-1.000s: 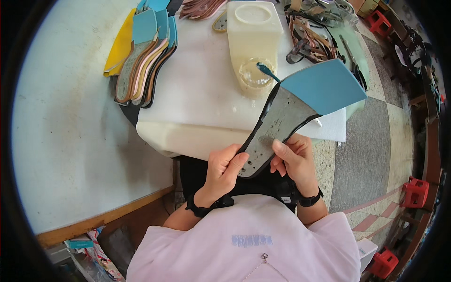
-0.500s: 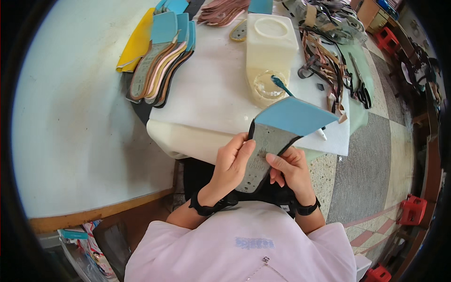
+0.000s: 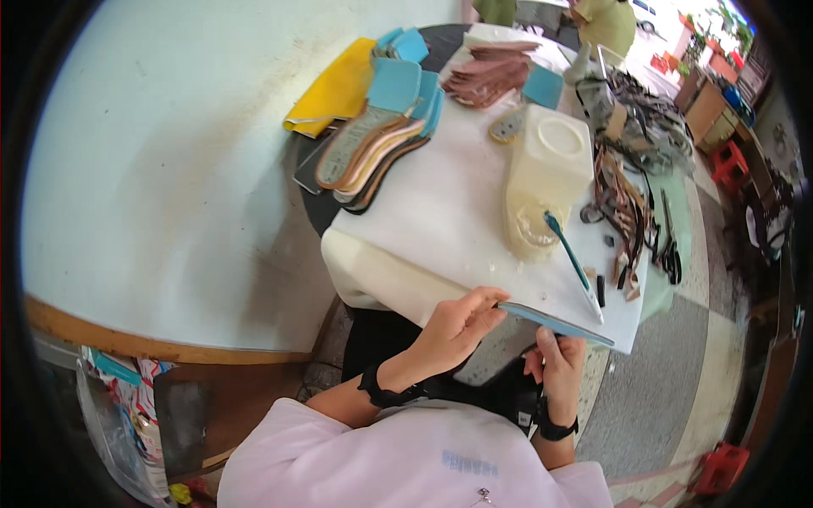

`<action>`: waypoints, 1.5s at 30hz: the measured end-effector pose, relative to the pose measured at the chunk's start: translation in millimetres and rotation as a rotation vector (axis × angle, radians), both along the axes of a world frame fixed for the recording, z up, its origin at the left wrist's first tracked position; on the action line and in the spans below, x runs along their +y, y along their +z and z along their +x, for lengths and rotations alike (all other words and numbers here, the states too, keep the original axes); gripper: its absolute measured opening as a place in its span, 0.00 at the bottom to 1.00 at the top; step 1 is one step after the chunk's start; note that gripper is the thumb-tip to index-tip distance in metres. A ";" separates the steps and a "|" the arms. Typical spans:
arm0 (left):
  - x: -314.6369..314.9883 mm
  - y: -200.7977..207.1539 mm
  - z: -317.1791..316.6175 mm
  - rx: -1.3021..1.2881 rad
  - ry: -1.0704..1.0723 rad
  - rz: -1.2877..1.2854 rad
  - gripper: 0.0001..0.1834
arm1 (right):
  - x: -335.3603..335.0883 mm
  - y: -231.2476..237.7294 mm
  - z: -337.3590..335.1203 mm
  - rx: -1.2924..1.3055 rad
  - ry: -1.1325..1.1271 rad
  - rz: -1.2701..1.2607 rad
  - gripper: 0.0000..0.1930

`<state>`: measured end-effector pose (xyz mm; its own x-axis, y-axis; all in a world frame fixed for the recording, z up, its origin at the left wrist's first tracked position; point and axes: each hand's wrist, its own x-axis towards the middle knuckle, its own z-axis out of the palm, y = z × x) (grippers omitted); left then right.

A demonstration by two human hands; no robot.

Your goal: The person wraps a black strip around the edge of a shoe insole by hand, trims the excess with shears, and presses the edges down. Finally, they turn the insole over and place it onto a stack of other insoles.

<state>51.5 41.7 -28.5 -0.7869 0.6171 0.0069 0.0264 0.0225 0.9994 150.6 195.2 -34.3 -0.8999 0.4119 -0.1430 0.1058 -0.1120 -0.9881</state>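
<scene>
Held over the front edge of the table, a grey insole [image 3: 489, 359] with a blue end flap [image 3: 555, 323] is tilted so the flap shows almost edge-on. My left hand [image 3: 460, 332] pinches it at the left, thumb and fingers along the flap's near corner. The thumb and curled fingers of my right hand [image 3: 559, 364] close on its right side. Beyond it stands a cream plastic jug [image 3: 550, 161] with a cut opening at its near end. A green-and-white brush [image 3: 571, 254] leans out of that opening.
Stacked insoles with blue ends [image 3: 360, 151] lie at the table's left beside a yellow sheet [image 3: 334, 89]. Brown pieces [image 3: 489, 76] are piled at the back. Strap scraps [image 3: 622, 203] and scissors [image 3: 669, 245] sit at the right. A person [image 3: 605, 25] is far back; red stools [image 3: 718, 468] stand right.
The insole has tipped from showing its grey face to nearly edge-on, slightly lower and to the right. My view has shifted, so the table appears lower and further right.
</scene>
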 end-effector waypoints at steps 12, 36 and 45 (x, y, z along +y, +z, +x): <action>-20.6 -1.9 15.6 0.409 0.105 0.071 0.05 | -27.5 10.7 12.9 0.032 0.038 0.002 0.11; -67.7 -31.1 31.9 0.210 0.305 0.060 0.06 | -71.9 -8.7 1.0 -0.068 0.194 -0.050 0.12; -56.0 -20.9 39.5 0.139 0.195 0.098 0.09 | -60.9 -8.7 16.1 -0.014 0.092 -0.026 0.11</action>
<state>91.0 -14.3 -49.4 -0.8783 0.4446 0.1757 0.1686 -0.0558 0.9841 166.8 134.3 -43.0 -0.9315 0.3240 -0.1655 0.1307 -0.1266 -0.9833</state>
